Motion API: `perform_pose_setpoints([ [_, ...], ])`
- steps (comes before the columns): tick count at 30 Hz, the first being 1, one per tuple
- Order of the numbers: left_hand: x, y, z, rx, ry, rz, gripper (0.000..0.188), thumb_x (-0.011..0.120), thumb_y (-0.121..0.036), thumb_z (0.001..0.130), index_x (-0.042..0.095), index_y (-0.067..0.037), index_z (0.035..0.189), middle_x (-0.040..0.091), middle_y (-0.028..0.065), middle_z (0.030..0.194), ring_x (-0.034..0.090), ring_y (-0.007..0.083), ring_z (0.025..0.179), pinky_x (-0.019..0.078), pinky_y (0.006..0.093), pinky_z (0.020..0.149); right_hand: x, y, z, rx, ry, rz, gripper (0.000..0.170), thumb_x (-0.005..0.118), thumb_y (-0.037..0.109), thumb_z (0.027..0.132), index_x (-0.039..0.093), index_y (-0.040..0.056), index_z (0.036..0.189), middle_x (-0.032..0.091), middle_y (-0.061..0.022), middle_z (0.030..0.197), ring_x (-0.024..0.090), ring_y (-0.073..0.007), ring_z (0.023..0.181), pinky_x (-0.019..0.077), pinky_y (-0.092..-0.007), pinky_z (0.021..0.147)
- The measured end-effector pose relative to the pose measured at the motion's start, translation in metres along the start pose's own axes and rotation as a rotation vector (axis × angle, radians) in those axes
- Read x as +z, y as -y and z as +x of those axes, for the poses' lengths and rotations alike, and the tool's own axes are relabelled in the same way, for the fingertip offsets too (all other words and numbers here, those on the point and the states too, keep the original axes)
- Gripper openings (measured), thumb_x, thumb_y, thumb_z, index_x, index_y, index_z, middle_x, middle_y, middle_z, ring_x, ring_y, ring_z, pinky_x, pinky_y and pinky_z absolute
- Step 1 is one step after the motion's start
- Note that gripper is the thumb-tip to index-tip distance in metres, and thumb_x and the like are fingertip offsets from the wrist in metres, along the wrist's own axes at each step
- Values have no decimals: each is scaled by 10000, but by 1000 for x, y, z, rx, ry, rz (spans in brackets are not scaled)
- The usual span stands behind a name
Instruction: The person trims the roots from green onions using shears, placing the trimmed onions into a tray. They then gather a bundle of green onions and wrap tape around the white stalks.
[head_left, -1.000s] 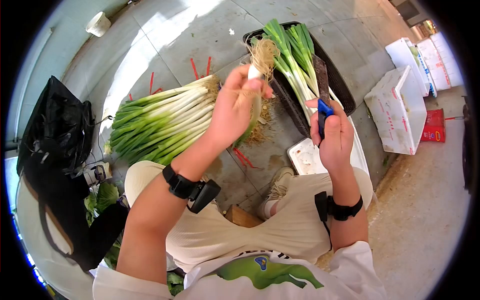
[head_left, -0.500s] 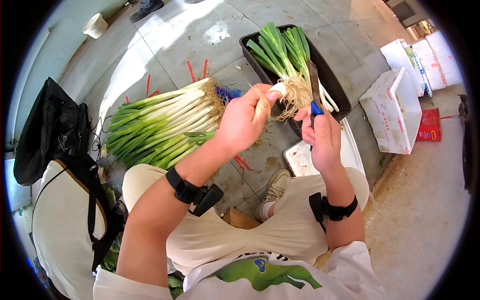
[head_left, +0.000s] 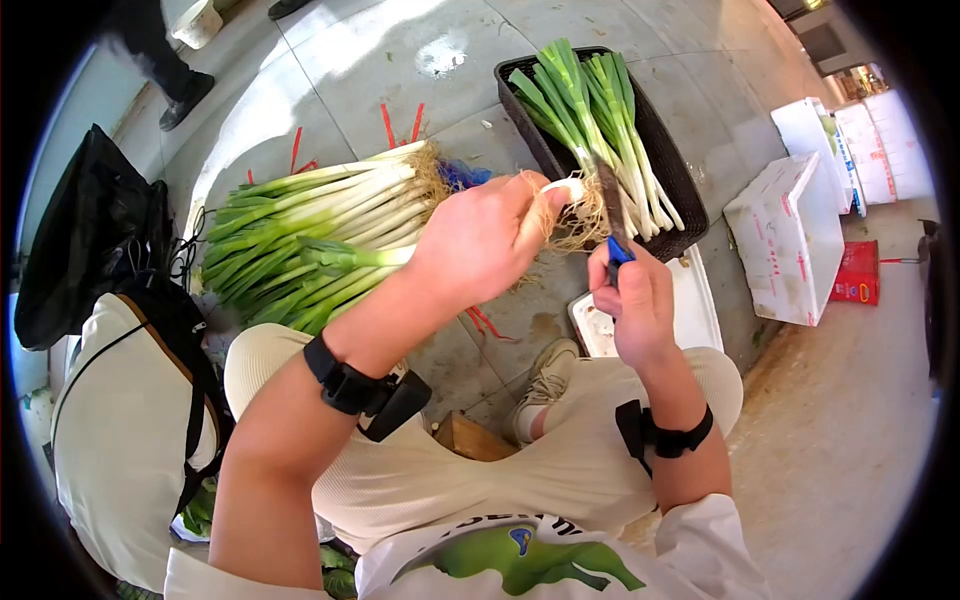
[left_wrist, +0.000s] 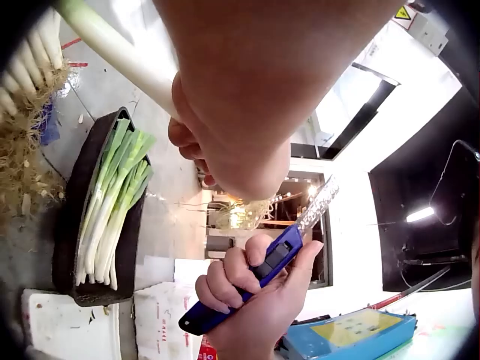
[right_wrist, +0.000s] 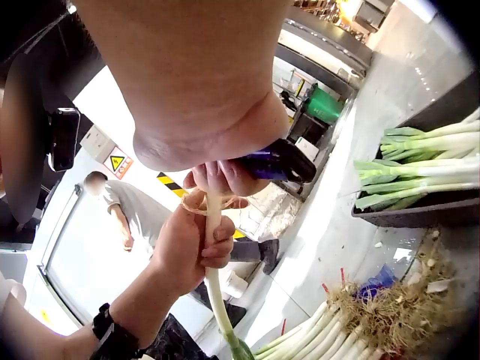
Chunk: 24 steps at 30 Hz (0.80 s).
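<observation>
At 1 o'clock in the head view, the roots (head_left: 582,228) of a leek (right_wrist: 215,291) are pointed at the knife (head_left: 619,252); its stalk is clamped in the left hand (head_left: 485,240), the knife handle in the right hand (head_left: 640,308). Versus 1 s ago: roots have been swung from upright to the blade, hands brought close together. A dark-trousered leg (head_left: 150,50) has been added at 10 o'clock. Crate (head_left: 537,138) (1–2 o'clock) and leek pile (head_left: 320,225) (9–10) are left basically unchanged.

Visibility: in the left wrist view the root end is mostly blocked by the left hand. Leafy end is cut off at 6 o'clock, right wrist view. Blade-to-root contact can't be told; nor can hand-to-hand contact.
</observation>
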<state>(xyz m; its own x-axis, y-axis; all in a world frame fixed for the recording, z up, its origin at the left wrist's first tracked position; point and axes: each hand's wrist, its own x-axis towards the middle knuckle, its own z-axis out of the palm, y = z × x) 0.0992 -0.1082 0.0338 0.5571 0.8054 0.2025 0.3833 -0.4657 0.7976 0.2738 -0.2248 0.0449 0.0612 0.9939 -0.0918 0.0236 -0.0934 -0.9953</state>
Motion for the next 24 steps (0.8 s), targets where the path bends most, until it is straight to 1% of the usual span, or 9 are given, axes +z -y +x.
perform_pose_setpoints([
  [5,1,15,-8,-55,191,-11,306,513,-306,1020,631,-37,935,630,203,708,626,415,672,489,504,597,7,-6,1,104,-5,-73,417,465,382,1043,548,54,800,437,32,682,371,-72,623,303,-246,563],
  [8,0,22,-9,-131,209,-16,299,488,-281,1027,648,-29,1006,633,207,720,629,401,682,489,481,624,10,-11,1,133,-32,-129,418,470,366,1043,527,50,775,441,19,673,383,-83,624,324,-259,568],
  [10,2,25,-8,-194,245,-7,322,467,-281,1040,662,-26,1070,636,202,733,633,379,689,487,449,640,9,-18,2,90,1,-124,458,446,436,1052,505,38,833,364,51,642,279,-37,538,214,-217,491],
  [12,8,31,-6,-114,153,-62,282,491,-250,1014,647,-18,975,640,233,729,625,438,689,498,522,629,8,-19,1,118,-27,-135,443,446,421,1054,503,43,831,366,50,644,282,-38,539,217,-217,490],
  [13,9,32,-6,-117,157,-62,282,491,-250,1014,647,-18,975,640,233,729,625,438,689,498,522,629,8,-20,2,142,-50,-146,428,445,406,1056,502,47,830,369,49,645,284,-39,539,221,-218,489],
  [19,3,22,0,-83,150,-120,286,493,-249,1013,649,-12,986,632,227,707,624,432,677,500,507,616,13,-23,6,161,-37,-183,392,441,366,1057,529,40,858,379,57,635,291,-35,535,226,-223,485],
  [21,-4,14,2,-216,333,-21,314,480,-249,1027,661,-12,1122,661,222,806,641,363,696,499,420,653,17,-25,7,161,-23,-176,400,441,369,1056,546,33,866,368,63,623,285,-35,530,228,-225,486],
  [23,-4,14,0,-220,319,-3,316,476,-247,1027,660,-9,1122,667,220,818,649,369,717,504,426,664,18,-24,6,163,-10,-168,409,442,373,1056,562,27,875,357,69,611,278,-36,525,230,-227,487],
  [24,-4,13,-1,-223,306,16,317,472,-244,1027,659,-6,1122,672,217,829,657,375,737,509,432,674,19,-20,7,198,-29,-212,413,475,364,1043,597,10,868,423,27,628,346,-70,572,296,-255,532],
])
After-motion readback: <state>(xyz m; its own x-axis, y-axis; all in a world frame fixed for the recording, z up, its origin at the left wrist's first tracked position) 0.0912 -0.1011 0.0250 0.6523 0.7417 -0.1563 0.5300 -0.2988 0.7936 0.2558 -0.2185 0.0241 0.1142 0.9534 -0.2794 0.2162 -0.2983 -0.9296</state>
